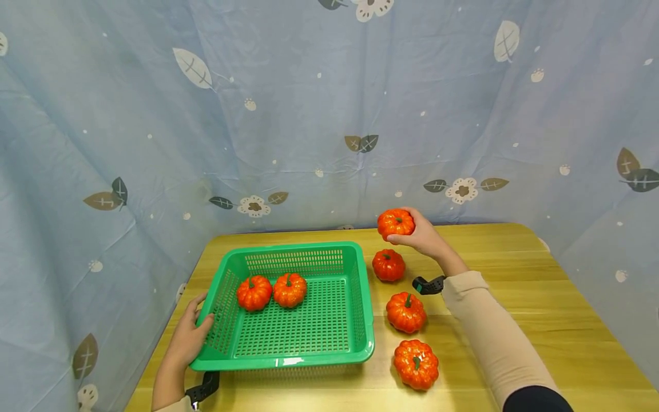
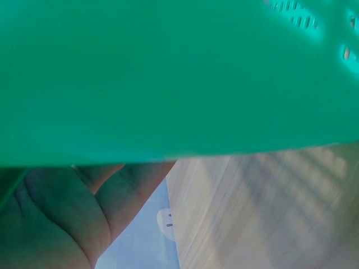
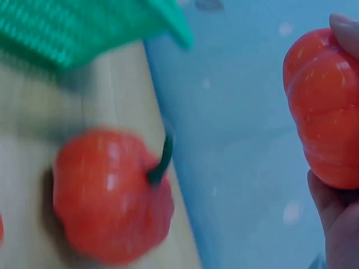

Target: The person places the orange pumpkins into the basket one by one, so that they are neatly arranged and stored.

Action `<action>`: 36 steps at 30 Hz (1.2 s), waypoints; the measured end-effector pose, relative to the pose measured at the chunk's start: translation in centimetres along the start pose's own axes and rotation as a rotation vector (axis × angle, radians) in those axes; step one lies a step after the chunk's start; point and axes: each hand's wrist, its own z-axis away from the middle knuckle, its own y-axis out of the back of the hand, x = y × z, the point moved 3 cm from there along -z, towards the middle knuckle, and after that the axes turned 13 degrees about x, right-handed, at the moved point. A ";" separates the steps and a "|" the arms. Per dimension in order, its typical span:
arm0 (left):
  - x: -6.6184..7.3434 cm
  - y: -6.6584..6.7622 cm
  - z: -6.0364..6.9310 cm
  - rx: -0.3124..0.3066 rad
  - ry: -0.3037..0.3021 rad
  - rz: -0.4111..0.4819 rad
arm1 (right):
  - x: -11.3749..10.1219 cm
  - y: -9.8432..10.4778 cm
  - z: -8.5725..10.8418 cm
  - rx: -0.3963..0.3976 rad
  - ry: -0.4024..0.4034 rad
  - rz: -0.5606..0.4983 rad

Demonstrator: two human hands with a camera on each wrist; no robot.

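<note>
My right hand (image 1: 425, 236) grips a small orange-red pumpkin (image 1: 395, 224) above the far part of the table; the right wrist view shows thumb and fingers around this pumpkin (image 3: 328, 112). My left hand (image 1: 186, 337) holds the left rim of a green plastic basket (image 1: 293, 363), thumb over the edge and fingers outside. Inside the basket, on its left side, lie two pumpkins, one (image 1: 254, 293) beside the other (image 1: 290, 289). Three more stand in a column right of the basket: a far one (image 1: 389, 265), a middle one (image 1: 406, 312) and a near one (image 1: 416, 365).
The wooden table (image 1: 520, 309) reaches back to a blue curtain (image 1: 319, 114) with leaf and flower prints. Black wrist straps (image 1: 428, 285) show at both wrists. The basket's right wall stands close to the column of pumpkins.
</note>
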 end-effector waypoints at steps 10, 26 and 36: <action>0.1 0.2 0.0 -0.019 0.025 -0.010 | -5.0 -6.3 0.0 -0.171 0.049 0.000; 0.0 -0.2 0.6 -0.003 0.031 -0.004 | -7.2 -14.9 1.8 -0.410 0.148 0.207; 0.1 -0.7 2.7 0.028 0.038 0.007 | -5.7 -16.3 3.6 -0.532 0.132 0.417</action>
